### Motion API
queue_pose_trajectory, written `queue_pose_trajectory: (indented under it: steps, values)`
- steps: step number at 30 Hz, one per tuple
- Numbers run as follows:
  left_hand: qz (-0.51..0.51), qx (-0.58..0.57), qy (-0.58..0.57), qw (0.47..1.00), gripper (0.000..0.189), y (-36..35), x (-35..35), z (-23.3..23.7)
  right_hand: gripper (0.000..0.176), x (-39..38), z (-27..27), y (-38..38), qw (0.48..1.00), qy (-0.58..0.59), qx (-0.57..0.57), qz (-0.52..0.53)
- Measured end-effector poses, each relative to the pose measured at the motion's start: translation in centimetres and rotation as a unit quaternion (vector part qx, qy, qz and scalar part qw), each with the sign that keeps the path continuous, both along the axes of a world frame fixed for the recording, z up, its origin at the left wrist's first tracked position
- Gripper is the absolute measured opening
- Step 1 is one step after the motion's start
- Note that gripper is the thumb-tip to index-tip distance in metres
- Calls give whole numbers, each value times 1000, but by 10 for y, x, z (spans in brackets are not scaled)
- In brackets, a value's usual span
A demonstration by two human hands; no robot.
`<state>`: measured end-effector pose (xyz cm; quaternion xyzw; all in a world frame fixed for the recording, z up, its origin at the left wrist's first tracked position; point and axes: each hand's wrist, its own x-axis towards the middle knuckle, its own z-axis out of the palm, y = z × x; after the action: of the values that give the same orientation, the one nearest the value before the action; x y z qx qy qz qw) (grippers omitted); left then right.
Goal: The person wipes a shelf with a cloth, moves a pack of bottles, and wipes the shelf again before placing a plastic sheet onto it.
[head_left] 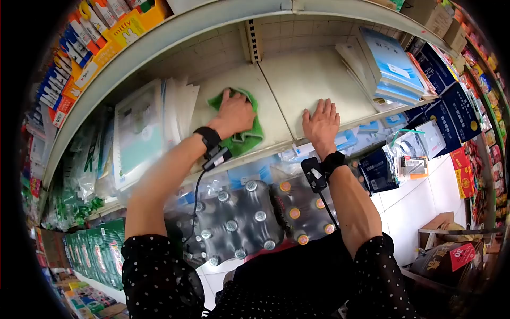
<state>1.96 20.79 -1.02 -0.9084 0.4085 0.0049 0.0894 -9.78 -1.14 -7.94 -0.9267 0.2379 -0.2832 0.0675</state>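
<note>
My left hand [235,115] presses a green cloth [254,137] onto the cream metal shelf [276,114]. Its fingers are bent over the cloth, which bunches out around the palm. To the right, my right hand [322,123] lies flat on the shelf near its front edge, fingers stretched out, holding nothing. A stack of clear-covered notebooks [139,133] stands left of the cloth. Blue books [390,64] are piled on the shelf beyond my right hand.
Shrink-wrapped packs of bottles [239,223] stand below the shelf's front edge. Stationery boxes [125,32] line the shelf above left. Plastic packets [406,159] hang at the right, over a white tiled floor [409,204]. A bag with a red tag [462,257] sits lower right.
</note>
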Motion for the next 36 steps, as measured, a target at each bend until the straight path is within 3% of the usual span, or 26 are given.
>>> queue_pose_trajectory:
  steps: [2,5,8,12,17,18,21,25,26,29,32,36]
  values:
    - [38,-9,31,999,51,-6,18,-3,59,-4,0,2,1000,1,2,7]
    - [125,-110,54,985,58,-18,80,-50,59,-4,1,1,1000,-4,-5,14]
    - [233,-91,129,960,65,-28,94,-23,59,-2,-3,0,1000,-17,-15,16]
    - [344,-135,120,921,71,-31,128,-33,60,-1,-2,0,1000,-17,-7,11]
    - [324,-153,103,928,70,17,218,-94,60,-1,-1,1,1000,-9,6,-1]
    - [194,60,91,975,65,28,211,-70,60,0,-1,2,1000,-10,8,-4]
    - [268,61,-91,957,47,32,205,-86,59,-1,1,3,1000,-10,4,-15]
    - [190,100,60,975,51,25,143,-23,58,0,5,5,1000,-2,2,-17]
    - [222,-5,20,975,48,33,158,-52,58,0,6,5,1000,-2,3,-18]
    - [272,-138,23,952,44,28,111,-42,58,1,3,4,1000,0,3,-18]
    - [182,-3,103,978,41,19,73,-11,61,0,-1,1,1000,9,-1,-14]
    - [147,54,135,979,38,6,27,-6,61,-1,-5,-1,1000,12,-19,-10]
